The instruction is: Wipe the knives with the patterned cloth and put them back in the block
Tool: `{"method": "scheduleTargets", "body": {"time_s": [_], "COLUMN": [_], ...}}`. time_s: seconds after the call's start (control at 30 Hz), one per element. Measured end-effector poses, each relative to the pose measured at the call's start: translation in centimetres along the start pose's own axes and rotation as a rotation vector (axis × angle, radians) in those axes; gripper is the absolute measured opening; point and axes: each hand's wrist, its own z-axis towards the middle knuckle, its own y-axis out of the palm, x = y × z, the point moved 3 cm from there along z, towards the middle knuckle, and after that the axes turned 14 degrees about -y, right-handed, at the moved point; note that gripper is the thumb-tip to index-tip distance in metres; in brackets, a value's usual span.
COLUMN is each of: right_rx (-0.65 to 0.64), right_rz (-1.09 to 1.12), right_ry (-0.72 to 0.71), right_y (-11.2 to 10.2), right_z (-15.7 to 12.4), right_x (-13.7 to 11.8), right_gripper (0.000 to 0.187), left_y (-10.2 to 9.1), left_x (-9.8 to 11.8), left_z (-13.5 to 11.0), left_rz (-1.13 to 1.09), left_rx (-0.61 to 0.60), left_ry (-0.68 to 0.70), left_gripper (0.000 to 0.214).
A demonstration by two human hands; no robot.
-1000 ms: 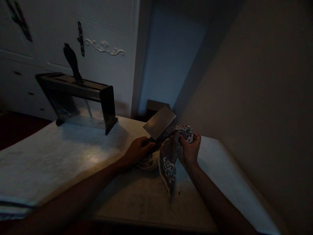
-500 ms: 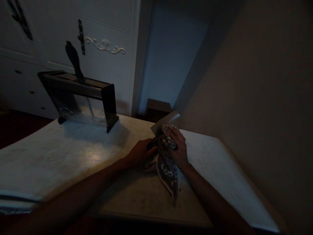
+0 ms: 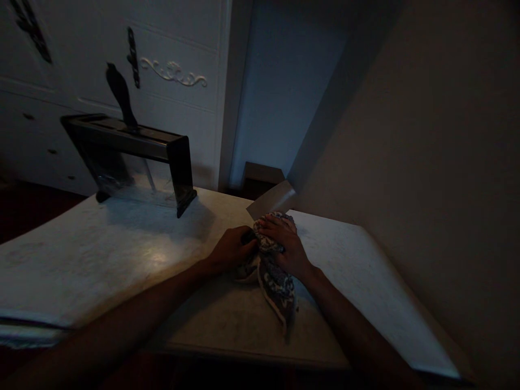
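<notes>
My left hand [image 3: 231, 249] is closed round the dark handle of a cleaver [image 3: 273, 200]. Its broad, pale metal blade points away from me and tilts to the right. Over the blade's near part my right hand [image 3: 289, 249] presses a dark patterned cloth [image 3: 278, 286], fingers bent across the top of it. The cloth's lower end hangs down in a point toward the near edge of the table. Most of the handle is hidden in my left fist, and the cloth covers the part of the blade closest to it.
A dark-framed knife block [image 3: 179, 168] with clear sides stands at the back left of the pale table [image 3: 122, 244], one black knife handle [image 3: 121, 95] rising from it. Behind is a white cabinet [image 3: 174, 108]; a wall [image 3: 426, 162] runs along the right.
My right hand has slid a little left with the cloth, toward my left hand, and its fingers now lie across the cloth's top. My left hand keeps its grip on the handle.
</notes>
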Motion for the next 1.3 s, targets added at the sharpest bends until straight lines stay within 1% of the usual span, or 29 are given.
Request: {"method": "scheduleTargets", "body": {"time_s": [0.17, 0.3, 0.43, 0.57, 0.63, 0.7, 0.8, 0.9, 1.0, 1.1, 1.17, 1.2, 1.23, 1.27, 1.3], "right_rx": [0.062, 0.119, 0.136, 0.093, 0.090, 0.117, 0.223, 0.403, 0.612, 0.851, 0.995, 1.040, 1.060, 1.047, 1.004], "right_rz": [-0.003, -0.001, 0.009, 0.024, 0.010, 0.000, 0.009, 0.009, -0.017, -0.061, -0.101, -0.124, -0.146, -0.167, -0.185], "right_ry": [-0.049, -0.040, -0.014, 0.024, 0.064, 0.128, 0.275, 0.437, 0.557, 0.646, 0.660, 0.650, 0.629, 0.597, 0.556], "right_y": [-0.4, -0.6, -0.7, -0.8, -0.9, -1.1, -1.5, -2.0, -2.8, -3.8, -4.5, -4.8, -4.9, -5.0, -4.9], "right_z": [0.1, 0.2, 0.1, -0.4, -0.9, -1.3, -2.0, -2.5, -2.8, -3.0, -3.1, -3.2, -3.2, -3.3, -3.2], "right_x": [-0.2, -0.3, -0.2, 0.2, 0.6, 1.0, 1.7, 2.3, 2.8, 3.0, 2.8, 2.6, 2.4, 2.2, 1.9], "right_gripper": [0.042, 0.040, 0.039, 0.041, 0.042, 0.044, 0.044, 0.040, 0.034, 0.027, 0.026, 0.027, 0.029, 0.031, 0.032], "left_y": [-0.3, -0.4, -0.5, -0.8, -1.1, -1.5, -2.1, -2.3, -2.2, -1.7, -1.3, -1.1, -0.9, -0.7, -0.6], "left_x": [0.1, 0.0, 0.0, -0.1, -0.2, -0.2, -0.2, 0.0, 0.2, 0.2, 0.2, 0.3, 0.4, 0.4, 0.5], "left_z": [-0.1, -0.2, -0.1, 0.0, 0.0, 0.0, 0.0, 0.0, -0.1, -0.3, -0.4, -0.6, -0.7, -0.8, -1.0], "left_rz": [-0.067, -0.112, -0.126, -0.203, -0.216, -0.189, -0.125, -0.026, 0.073, 0.125, 0.135, 0.138, 0.143, 0.154, 0.171], "left_rx": [0.006, 0.010, 0.017, 0.030, 0.051, 0.079, 0.132, 0.157, 0.132, 0.075, 0.019, -0.002, -0.014, -0.020, -0.020], "left_ry": [-0.015, -0.045, -0.066, -0.095, -0.097, -0.110, -0.130, -0.101, -0.057, -0.026, -0.010, -0.002, 0.006, 0.014, 0.024], "left_gripper": [0.034, 0.035, 0.037, 0.039, 0.042, 0.044, 0.042, 0.038, 0.037, 0.036, 0.035, 0.035, 0.035, 0.035, 0.035]}}
